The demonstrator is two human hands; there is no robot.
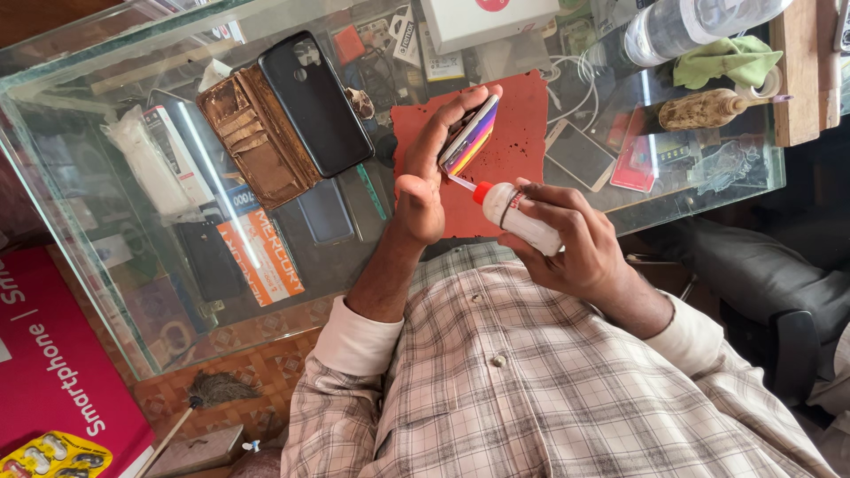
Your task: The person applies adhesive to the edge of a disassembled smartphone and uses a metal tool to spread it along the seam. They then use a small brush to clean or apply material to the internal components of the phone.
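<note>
The fingers of the left hand [423, 177] are curled around the edges of a smartphone [470, 134], which shows a back with bright coloured stripes; the thumb stands free at the side and the phone is held on its edge, tilted, above a red mat [522, 133]. The fingers of the right hand [571, 239] are closed around a small white squeeze bottle [522, 217] with a red cap and a thin nozzle, and the tip of the nozzle touches, or nearly touches, the lower edge of the phone. The phone is probably light but stiff and fragile, and its smooth sides look slippery, so a hold on the two long edges, as now, seems the safest. The bottle looks soft and light; it likely gives under a small press, so it is better held at the middle of its body with little force. The red mat lies on a glass counter [106, 115], and many boxes and phone parts show through the glass below. On the counter lie also a black phone [314, 102] on an open brown wallet case [252, 137], a green cloth [726, 60], a clear plastic bottle [682, 25] and a white box [487, 19]. At the lower left are a red carton [53, 354], a small brush [208, 394] and a blister pack of pills [57, 456].
</note>
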